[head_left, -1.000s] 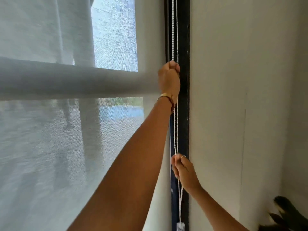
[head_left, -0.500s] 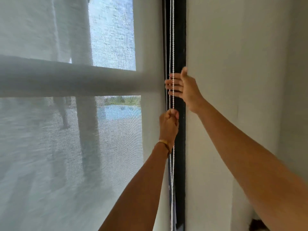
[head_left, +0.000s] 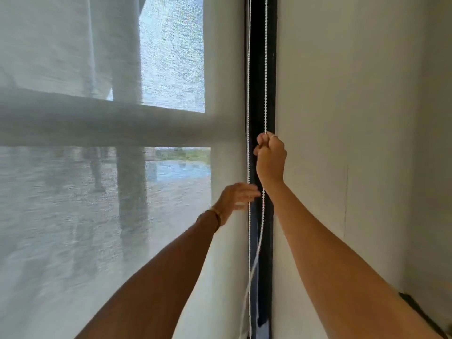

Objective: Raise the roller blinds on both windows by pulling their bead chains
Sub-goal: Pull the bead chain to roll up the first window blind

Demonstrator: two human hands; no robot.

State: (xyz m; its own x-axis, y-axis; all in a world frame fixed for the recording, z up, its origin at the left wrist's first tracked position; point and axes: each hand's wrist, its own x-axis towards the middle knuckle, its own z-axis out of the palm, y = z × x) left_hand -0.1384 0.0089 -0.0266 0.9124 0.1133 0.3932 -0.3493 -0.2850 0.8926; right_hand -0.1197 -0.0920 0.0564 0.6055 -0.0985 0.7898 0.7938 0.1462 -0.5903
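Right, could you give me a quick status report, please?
Right hand shut on bead chain. Left hand open beside it. Roller blind covers window. Nothing obstructing.

R hand (head_left: 271,157) now gripping chain (head_left: 249,94), L hand (head_left: 234,198) released (open)

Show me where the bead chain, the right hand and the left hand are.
bead chain (head_left: 249,94), head view, bare left strand above the hands.
right hand (head_left: 271,159), head view, back of the closed fist.
left hand (head_left: 232,199), head view, back of the open hand.
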